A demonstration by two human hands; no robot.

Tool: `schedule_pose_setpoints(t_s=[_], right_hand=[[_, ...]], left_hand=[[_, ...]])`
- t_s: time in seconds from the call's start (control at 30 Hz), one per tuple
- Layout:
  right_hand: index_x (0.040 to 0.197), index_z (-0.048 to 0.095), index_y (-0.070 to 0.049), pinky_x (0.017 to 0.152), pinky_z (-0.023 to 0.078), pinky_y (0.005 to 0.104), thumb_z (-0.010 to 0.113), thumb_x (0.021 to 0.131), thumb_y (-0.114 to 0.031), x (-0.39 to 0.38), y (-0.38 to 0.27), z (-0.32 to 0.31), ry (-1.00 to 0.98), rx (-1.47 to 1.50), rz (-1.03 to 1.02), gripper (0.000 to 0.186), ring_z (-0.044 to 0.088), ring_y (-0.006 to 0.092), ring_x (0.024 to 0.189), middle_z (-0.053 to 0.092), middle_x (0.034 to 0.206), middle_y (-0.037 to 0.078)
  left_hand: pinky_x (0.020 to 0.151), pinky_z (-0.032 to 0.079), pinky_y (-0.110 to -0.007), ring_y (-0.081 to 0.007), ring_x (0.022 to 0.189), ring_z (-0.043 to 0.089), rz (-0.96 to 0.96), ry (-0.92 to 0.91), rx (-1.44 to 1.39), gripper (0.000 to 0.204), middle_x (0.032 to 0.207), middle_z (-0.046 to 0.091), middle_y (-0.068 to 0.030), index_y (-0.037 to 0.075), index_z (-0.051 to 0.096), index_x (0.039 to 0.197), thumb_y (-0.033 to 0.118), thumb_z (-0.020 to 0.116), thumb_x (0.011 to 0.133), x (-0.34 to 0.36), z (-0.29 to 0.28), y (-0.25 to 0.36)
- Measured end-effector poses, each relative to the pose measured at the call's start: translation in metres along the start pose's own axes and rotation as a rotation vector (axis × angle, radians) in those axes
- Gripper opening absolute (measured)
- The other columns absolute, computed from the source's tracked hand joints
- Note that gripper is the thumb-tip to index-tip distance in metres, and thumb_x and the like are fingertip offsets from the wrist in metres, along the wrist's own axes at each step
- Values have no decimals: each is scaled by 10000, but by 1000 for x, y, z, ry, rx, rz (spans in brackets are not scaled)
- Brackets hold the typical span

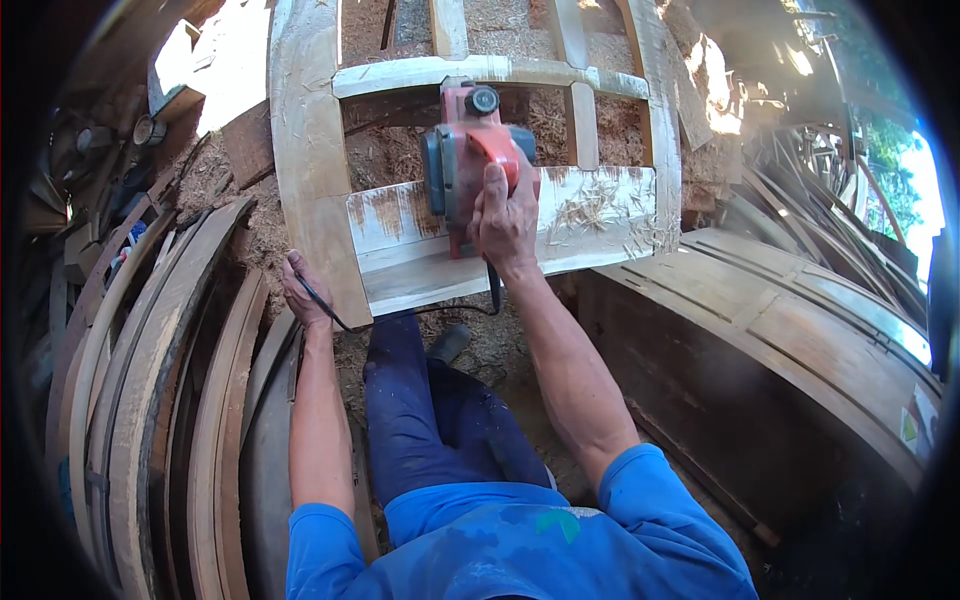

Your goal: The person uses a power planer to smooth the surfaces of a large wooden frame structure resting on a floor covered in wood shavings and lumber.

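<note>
My right hand (508, 222) is wrapped round the rear handle of a red and dark grey electric hand planer (462, 165). The planer lies across the near rail of a wooden door frame (310, 150), with its front end over the opening beyond. Pale wood with brown streaks shows on that rail, and curled shavings (598, 205) are scattered to the planer's right. At the frame's near left corner, my left hand (306, 290) is closed on the black power cord (430, 308), which runs across to the back of the planer.
Long curved boards (165, 370) stand stacked on my left. A panelled wooden door (790, 310) lies raised on my right, its near edge close to the frame. Thin wood strips (835, 200) are piled behind it. Sawdust (262, 235) covers the ground around the frame.
</note>
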State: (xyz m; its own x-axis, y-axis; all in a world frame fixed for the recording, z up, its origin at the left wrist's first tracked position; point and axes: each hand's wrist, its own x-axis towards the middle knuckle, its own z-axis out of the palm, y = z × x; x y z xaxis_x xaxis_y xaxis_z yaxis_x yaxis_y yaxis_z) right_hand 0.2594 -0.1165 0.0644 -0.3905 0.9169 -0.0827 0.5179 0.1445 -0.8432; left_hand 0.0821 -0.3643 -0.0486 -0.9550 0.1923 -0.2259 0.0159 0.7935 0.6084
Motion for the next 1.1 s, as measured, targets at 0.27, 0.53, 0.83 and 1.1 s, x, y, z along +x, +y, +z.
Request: schedule_pose_setpoints(t_s=[0.27,0.53,0.83,1.1], right_hand=[[1557,270,-30,523,447,226,580,1009,-539,-236,32,-41,-64,342,272,810,505,74,566,529,705,5],[1560,304,-24,578,507,343,517,1033,-522,-229,32,-37,-48,212,237,755,613,188,590,609,719,69],[1504,375,7,765,544,481,501,1052,-453,-104,17,-13,26,32,19,657,703,421,878,681,1088,285],[1462,439,-40,864,515,518,460,1047,-526,53,-25,10,-11,66,75,639,652,518,1022,665,1145,327]], left_hand=[[835,447,-583,-524,984,626,-16,-27,7,851,973,656,-332,-46,627,1054,703,223,1028,-4,-4,7],[849,451,-575,-537,1009,614,20,12,-4,862,977,656,-342,-53,630,1059,712,233,1022,-2,-1,4],[787,422,-568,-531,911,596,34,26,-7,842,885,620,-327,-48,600,960,706,233,1028,-2,-3,-1],[788,420,-580,-531,901,607,40,21,-31,892,849,630,-318,-49,599,945,750,208,1006,-2,-1,2]])
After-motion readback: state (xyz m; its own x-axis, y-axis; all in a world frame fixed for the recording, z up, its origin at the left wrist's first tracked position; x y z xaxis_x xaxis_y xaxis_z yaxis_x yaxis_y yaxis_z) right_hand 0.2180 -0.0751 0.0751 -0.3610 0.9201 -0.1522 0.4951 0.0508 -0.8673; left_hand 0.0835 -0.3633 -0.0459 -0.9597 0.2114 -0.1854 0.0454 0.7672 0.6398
